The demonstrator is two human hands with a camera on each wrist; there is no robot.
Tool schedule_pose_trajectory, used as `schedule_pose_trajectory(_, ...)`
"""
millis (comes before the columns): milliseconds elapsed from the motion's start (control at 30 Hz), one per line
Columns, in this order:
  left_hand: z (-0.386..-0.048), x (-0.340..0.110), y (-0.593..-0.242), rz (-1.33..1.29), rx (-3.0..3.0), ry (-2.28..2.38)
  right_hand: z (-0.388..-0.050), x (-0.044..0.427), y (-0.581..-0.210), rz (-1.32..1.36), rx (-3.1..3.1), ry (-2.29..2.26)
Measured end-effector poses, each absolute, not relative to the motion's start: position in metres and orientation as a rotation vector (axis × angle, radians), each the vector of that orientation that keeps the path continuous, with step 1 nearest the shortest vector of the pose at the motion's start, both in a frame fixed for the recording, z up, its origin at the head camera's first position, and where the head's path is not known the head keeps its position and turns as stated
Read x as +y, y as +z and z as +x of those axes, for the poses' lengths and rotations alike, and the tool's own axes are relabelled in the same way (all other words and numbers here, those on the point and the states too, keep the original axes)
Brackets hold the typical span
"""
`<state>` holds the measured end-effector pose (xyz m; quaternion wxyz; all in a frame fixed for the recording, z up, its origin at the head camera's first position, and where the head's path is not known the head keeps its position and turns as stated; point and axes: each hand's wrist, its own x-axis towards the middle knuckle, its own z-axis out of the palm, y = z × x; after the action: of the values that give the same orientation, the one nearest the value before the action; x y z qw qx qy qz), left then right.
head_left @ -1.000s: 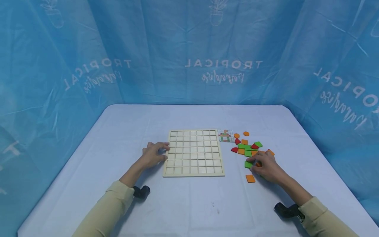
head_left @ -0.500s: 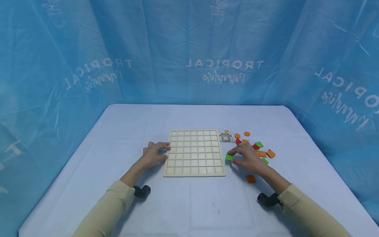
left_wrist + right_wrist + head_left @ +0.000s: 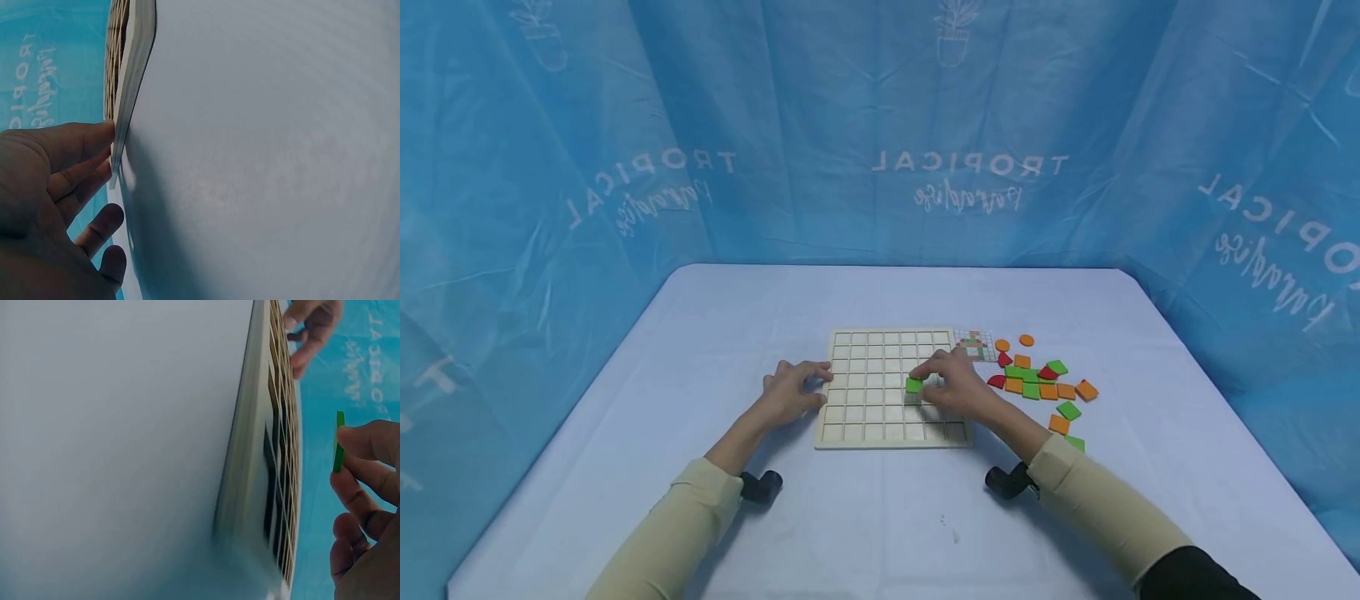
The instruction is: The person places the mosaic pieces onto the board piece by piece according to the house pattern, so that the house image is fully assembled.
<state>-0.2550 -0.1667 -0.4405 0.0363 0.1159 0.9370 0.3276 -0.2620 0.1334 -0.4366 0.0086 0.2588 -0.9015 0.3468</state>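
A pale wooden grid board lies on the white table, its cells bare. My left hand touches the board's left edge with thumb and fingertips, the fingers loosely bent; in the left wrist view the thumb meets the rim. Over the right half of the board, my right hand pinches a green square tile between thumb and fingers. The right wrist view shows that tile edge-on, raised above the grid.
Right of the board lie several loose tiles: green squares, orange squares, red rounded-edge pieces and orange discs. A pattern card sits by the board's upper right corner. A blue curtain hangs behind the table.
My right hand has picked a green square tile from the loose pieces and carried it left, to above the board. The left hand has stayed at the board's edge.
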Motion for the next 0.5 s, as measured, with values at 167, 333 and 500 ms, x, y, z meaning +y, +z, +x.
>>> schedule_pose_trajectory(167,-0.255,-0.169,-0.442,0.377,2.864,1.027,-0.269,0.102,-0.440,0.860,-2.840,1.056)
schedule_pose_trajectory(333,-0.255,-0.169,-0.442,0.381,2.866,1.021,-0.274,0.077,-0.443,0.899,-2.847,1.023)
schedule_pose_trajectory(500,-0.255,-0.170,-0.442,0.383,2.858,1.021,-0.278,0.061,-0.445,0.920,-2.874,0.967)
